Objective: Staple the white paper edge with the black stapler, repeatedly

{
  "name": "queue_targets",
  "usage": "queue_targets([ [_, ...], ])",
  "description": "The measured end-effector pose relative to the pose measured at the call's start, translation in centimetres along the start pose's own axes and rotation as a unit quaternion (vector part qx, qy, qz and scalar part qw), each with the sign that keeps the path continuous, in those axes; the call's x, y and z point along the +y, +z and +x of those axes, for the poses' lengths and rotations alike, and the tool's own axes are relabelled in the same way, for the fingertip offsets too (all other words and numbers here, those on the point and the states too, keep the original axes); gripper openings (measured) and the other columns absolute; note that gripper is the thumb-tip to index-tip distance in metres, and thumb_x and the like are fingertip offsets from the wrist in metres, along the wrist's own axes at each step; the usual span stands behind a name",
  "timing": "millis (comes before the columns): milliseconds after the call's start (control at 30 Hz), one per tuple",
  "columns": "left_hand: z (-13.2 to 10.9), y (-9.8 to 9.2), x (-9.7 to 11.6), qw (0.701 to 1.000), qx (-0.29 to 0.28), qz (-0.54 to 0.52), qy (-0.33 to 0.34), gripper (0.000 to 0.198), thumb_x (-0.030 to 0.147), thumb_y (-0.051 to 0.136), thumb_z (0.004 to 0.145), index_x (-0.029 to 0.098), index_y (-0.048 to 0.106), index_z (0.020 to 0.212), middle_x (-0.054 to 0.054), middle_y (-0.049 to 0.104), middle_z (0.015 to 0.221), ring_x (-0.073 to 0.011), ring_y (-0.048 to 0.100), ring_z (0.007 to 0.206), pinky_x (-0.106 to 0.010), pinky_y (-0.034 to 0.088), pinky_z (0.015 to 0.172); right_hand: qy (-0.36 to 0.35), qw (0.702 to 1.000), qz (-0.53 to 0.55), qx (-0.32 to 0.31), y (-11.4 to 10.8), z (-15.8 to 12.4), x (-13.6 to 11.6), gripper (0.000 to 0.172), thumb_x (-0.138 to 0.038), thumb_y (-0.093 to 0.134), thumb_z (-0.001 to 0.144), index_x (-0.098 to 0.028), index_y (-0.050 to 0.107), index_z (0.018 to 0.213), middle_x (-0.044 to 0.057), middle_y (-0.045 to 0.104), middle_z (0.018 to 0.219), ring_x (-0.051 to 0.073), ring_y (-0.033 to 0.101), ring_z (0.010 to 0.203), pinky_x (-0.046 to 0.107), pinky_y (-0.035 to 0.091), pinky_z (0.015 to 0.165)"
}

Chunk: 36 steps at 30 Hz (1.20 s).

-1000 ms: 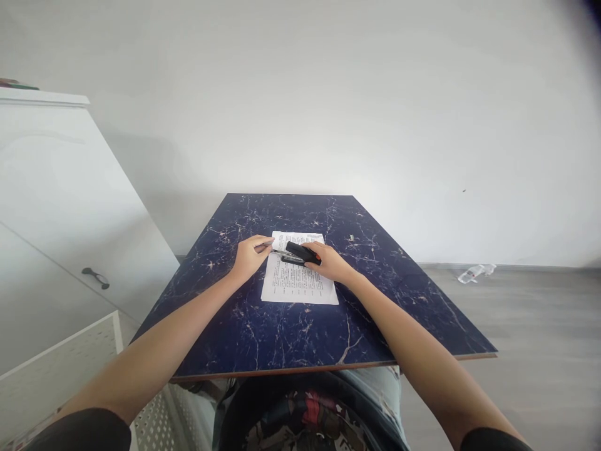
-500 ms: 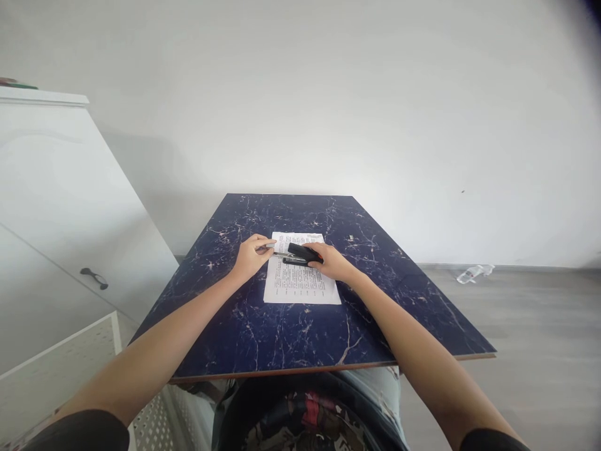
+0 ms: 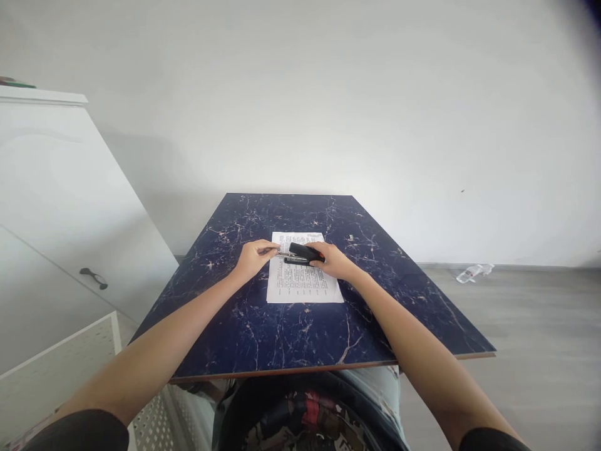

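The stapler (image 3: 300, 251), shifted rightward, projects leftward from the right hand (image 3: 332, 260).

One left hand (image 3: 251, 260), one right hand (image 3: 335, 260) holding one stapler (image 3: 300, 252); beneath them, one visible printed page (image 3: 305, 287), one table (image 3: 291, 214).

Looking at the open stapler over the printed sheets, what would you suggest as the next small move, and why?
I would probably steady the stapler with the right hand: it stands open, that hand grips one end, and the left hand appears to pinch the metal strip jutting from the other, so it might otherwise slip.
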<state>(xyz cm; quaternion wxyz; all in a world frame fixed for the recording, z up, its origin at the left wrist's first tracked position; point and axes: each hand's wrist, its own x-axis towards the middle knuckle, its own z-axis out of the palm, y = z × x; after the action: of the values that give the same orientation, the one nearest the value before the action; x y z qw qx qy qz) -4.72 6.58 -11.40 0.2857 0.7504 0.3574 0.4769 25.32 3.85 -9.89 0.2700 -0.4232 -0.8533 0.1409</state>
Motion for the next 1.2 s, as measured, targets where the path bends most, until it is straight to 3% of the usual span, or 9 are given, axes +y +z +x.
queue_targets([
  [133, -0.09, 0.04, -0.14, 0.999, -0.005, -0.024, -0.039, 0.026, 0.037, 0.08, 0.081, 0.021, 0.08, 0.102, -0.008, 0.079, 0.098, -0.0235, 0.076, 0.085, -0.042, 0.065, 0.086, 0.002, 1.0, -0.005, -0.002, -0.02, -0.03, 0.0, 0.053, -0.021, 0.07, 0.09, -0.026, 0.058, 0.142, 0.01, 0.067, 0.134, 0.03, 0.064, 0.12, 0.048, 0.051, 0.102],
  [433, -0.04, 0.2, 0.63, 0.998, 0.014, -0.058, -0.021, 0.025, 0.042, 0.079, 0.083, 0.021, 0.081, 0.097, -0.008, 0.078, 0.098, -0.0222, 0.076, 0.084, -0.042, 0.066, 0.086, 0.001, 1.0, -0.009, -0.002, -0.04, -0.03, -0.11, 0.054, -0.021, 0.069, 0.09, -0.027, 0.058, 0.142, 0.01, 0.067, 0.135, 0.03, 0.063, 0.121, 0.049, 0.05, 0.103],
  [700, -0.04, 0.02, -0.01, 0.999, 0.036, -0.018, -0.022, 0.029, 0.04, 0.081, 0.081, 0.023, 0.08, 0.105, -0.01, 0.071, 0.118, -0.0201, 0.074, 0.089, -0.044, 0.066, 0.091, -0.002, 1.0, -0.01, 0.0, -0.05, -0.01, -0.22, 0.053, -0.02, 0.069, 0.09, -0.027, 0.058, 0.142, 0.01, 0.068, 0.133, 0.03, 0.064, 0.119, 0.048, 0.052, 0.1],
  [967, -0.13, 0.2, 0.57, 1.0, 0.026, 0.016, -0.002, 0.02, 0.038, 0.076, 0.086, 0.023, 0.081, 0.097, -0.006, 0.078, 0.099, -0.0214, 0.075, 0.083, -0.039, 0.065, 0.082, 0.0, 1.0, -0.009, -0.003, -0.1, -0.04, -0.17, 0.054, -0.021, 0.069, 0.09, -0.027, 0.058, 0.143, 0.01, 0.067, 0.135, 0.031, 0.063, 0.122, 0.05, 0.051, 0.103],
  [1200, -0.07, 0.17, 0.72, 0.999, 0.046, 0.016, 0.009, 0.024, 0.047, 0.075, 0.086, 0.024, 0.081, 0.091, -0.005, 0.079, 0.09, -0.0228, 0.075, 0.079, -0.039, 0.063, 0.079, 0.001, 1.0, -0.007, 0.0, -0.07, 0.01, -0.17, 0.054, -0.02, 0.07, 0.089, -0.027, 0.059, 0.142, 0.011, 0.068, 0.132, 0.03, 0.064, 0.119, 0.05, 0.052, 0.101],
])
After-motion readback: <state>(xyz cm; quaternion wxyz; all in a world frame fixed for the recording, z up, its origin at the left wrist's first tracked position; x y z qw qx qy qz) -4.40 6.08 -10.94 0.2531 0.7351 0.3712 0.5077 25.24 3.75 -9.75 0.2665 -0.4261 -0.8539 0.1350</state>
